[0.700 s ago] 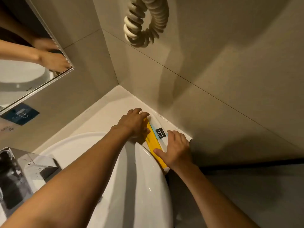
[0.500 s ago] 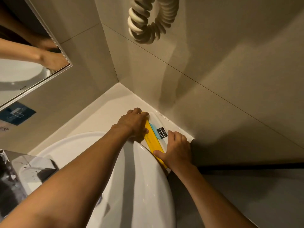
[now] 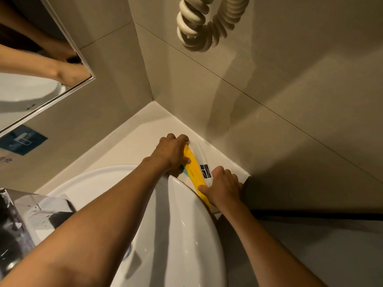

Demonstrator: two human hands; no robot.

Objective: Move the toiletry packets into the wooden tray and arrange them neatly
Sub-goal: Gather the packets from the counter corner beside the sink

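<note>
Toiletry packets, a long yellow packet (image 3: 193,172) over a white packet (image 3: 204,162), lie on the desk (image 3: 141,141) between the white basin rim (image 3: 186,204) and the tiled wall (image 3: 269,141). The right hand (image 3: 222,187) presses flat on their near end, the left hand (image 3: 172,152) curls over the far end. Farther off, a coiled cord (image 3: 199,23) hangs above; a mirror (image 3: 31,79) is to the left.
</note>
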